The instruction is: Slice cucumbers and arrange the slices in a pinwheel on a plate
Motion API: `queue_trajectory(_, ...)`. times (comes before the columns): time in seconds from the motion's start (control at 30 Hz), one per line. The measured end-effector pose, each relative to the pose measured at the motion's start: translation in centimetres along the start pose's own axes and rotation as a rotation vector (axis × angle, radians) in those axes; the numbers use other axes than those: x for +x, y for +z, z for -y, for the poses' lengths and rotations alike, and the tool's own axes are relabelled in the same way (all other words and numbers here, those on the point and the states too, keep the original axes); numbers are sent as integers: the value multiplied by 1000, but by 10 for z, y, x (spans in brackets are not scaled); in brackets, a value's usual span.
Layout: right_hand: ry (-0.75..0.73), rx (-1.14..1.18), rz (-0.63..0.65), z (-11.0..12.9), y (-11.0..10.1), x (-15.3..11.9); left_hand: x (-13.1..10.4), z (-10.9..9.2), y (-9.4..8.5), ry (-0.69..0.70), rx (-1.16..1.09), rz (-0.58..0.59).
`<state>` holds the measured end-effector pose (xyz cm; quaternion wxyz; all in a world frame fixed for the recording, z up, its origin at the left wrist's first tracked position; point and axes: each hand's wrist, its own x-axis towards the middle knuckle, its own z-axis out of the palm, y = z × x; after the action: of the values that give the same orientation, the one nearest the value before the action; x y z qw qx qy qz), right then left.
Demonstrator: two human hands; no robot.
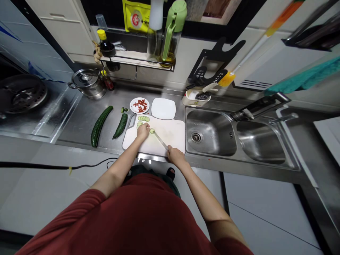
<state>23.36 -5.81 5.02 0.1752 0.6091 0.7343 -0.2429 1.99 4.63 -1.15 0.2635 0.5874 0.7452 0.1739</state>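
In my right hand (175, 155) is the handle of a kitchen knife (160, 141), its blade slanting up and left over the white cutting board (170, 132). A round cucumber slice (152, 131) lies at the blade's tip. My left hand (143, 131) rests on the board's left part, fingers bent and drawn together; what they hold, if anything, is hidden. Just beyond it, several cucumber slices (143, 118) form an overlapping row, with more beside the fingers. Left of the board lie a shorter cut cucumber (121, 126) and a long whole cucumber (101, 126).
Behind the board stand a plate of chopped red pieces (140, 105) and a white square plate (163, 108). Small green cucumber ends (124, 110) lie nearby. A double sink (212, 132) adjoins on the right. A lidded pot (89, 83) is at the back left, below a bottle shelf (132, 58).
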Motion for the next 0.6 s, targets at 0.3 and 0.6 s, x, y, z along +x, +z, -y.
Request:
queue_trajectory(0.3, -4, 18, 32, 2, -5, 4, 1, 1, 2, 11, 24, -10)
queue_trajectory(0.6, -29, -4, 20, 12, -13, 13, 0, -2, -2, 0, 32, 10)
